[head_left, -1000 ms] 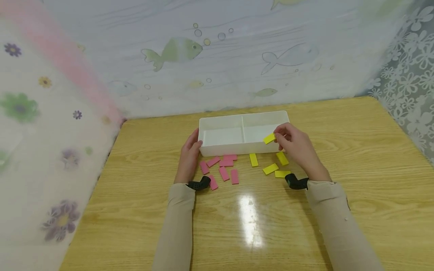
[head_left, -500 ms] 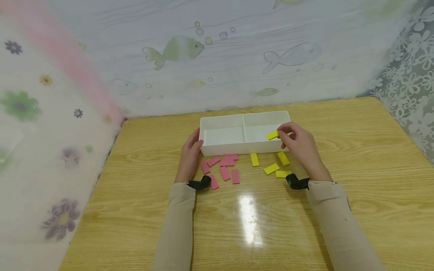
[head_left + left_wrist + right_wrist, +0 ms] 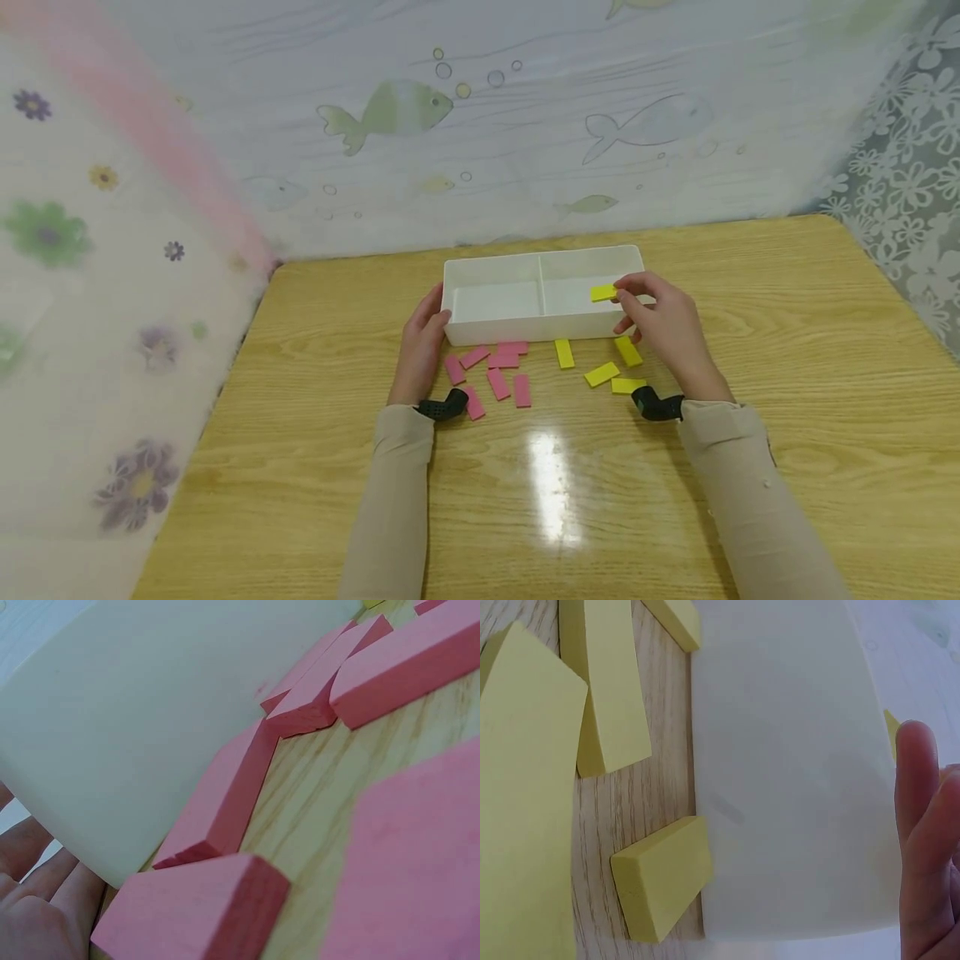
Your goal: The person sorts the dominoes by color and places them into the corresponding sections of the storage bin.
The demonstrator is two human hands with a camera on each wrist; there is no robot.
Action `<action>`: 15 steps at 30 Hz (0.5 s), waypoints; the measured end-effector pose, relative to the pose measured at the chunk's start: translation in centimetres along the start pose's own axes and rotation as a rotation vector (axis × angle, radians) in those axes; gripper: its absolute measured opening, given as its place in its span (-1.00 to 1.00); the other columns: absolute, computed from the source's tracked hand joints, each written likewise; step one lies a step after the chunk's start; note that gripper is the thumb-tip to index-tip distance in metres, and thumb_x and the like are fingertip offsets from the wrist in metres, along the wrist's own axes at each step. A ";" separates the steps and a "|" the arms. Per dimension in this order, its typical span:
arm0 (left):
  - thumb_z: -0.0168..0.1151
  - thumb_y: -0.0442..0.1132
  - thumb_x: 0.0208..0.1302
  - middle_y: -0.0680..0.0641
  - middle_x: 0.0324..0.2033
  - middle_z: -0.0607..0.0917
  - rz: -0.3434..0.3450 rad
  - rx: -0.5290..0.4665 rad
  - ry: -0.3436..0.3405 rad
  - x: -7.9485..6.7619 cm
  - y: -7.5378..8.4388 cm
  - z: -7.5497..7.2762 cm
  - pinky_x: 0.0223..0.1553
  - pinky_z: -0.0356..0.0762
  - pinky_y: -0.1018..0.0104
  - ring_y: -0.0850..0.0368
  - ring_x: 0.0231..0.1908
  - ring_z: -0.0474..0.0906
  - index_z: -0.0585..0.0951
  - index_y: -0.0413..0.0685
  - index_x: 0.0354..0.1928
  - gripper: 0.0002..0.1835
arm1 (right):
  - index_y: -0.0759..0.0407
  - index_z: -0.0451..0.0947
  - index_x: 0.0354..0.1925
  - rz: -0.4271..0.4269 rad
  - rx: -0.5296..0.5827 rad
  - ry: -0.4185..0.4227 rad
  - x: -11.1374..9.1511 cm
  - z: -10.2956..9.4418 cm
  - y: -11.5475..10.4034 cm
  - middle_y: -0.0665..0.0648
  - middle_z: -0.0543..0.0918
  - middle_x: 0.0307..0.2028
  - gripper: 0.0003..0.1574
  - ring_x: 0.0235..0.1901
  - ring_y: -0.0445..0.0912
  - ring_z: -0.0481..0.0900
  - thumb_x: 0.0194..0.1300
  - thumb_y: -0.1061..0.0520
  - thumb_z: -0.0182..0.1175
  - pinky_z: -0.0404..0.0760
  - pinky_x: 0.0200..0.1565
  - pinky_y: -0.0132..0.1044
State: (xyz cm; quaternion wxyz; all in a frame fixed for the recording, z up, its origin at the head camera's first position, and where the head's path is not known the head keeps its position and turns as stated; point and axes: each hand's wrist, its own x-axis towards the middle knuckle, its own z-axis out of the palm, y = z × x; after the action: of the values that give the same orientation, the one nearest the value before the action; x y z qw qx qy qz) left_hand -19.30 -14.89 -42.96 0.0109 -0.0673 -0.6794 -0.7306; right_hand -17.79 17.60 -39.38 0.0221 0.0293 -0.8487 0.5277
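A white two-compartment box (image 3: 495,332) stands on the table. At its left end my left hand (image 3: 420,350) grips it, with the thumb at the front corner and the fingers along the side. Above the right compartment, my right hand (image 3: 663,329) pinches a yellow domino-like block (image 3: 603,292) between thumb and fingertips. Only a corner of that held block shows past the rim in the right wrist view. Several pink blocks (image 3: 498,384) lie before the box's left half, some touching it. Several yellow blocks (image 3: 602,374) lie before its right half.
The wooden table (image 3: 300,467) reaches back to a wall covering (image 3: 510,192) printed with fish, close behind the box. Flowered coverings flank both sides. Each wrist carries a black camera; the right camera (image 3: 657,403) partly overlaps a yellow block.
My right hand has shifted slightly right with the yellow block, which has turned from slanted to nearly level. My left hand stays on the box, and the loose blocks have not moved.
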 end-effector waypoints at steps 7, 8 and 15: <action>-0.08 -0.26 0.32 -0.12 0.27 0.21 -0.010 0.018 0.010 0.1 0.1 0.0 0.19 0.12 0.18 0.05 0.26 0.10 0.18 -0.11 0.31 -0.49 | 0.03 0.43 0.00 0.007 0.026 -0.001 0.0 0.0 0.1 0.09 0.53 -0.10 -0.57 -0.51 0.12 0.60 0.26 -0.15 0.00 0.56 -0.51 -0.09; -0.08 -0.25 0.32 -0.12 0.27 0.22 -0.009 0.018 0.011 0.1 0.1 0.0 0.19 0.12 0.18 0.06 0.26 0.10 0.19 -0.11 0.31 -0.49 | 0.03 0.43 0.00 0.008 0.030 -0.002 0.0 0.0 0.1 0.09 0.53 -0.09 -0.56 -0.51 0.11 0.60 0.26 -0.16 0.00 0.56 -0.50 -0.09; -0.10 -0.28 0.32 -0.11 0.27 0.21 -0.024 0.004 0.010 0.1 0.0 0.0 0.19 0.13 0.17 0.04 0.25 0.11 0.18 -0.10 0.31 -0.49 | 0.03 0.40 0.06 0.037 0.061 -0.041 0.2 0.0 0.2 0.11 0.52 -0.04 -0.53 -0.46 0.05 0.62 0.28 -0.15 -0.02 0.57 -0.49 -0.20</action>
State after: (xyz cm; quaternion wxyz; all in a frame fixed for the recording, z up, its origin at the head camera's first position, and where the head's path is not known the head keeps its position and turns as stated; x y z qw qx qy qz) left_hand -19.40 -14.87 -42.96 0.0056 -0.0556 -0.6814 -0.7298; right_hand -17.97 17.66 -39.51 -0.0061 0.0252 -0.8328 0.5529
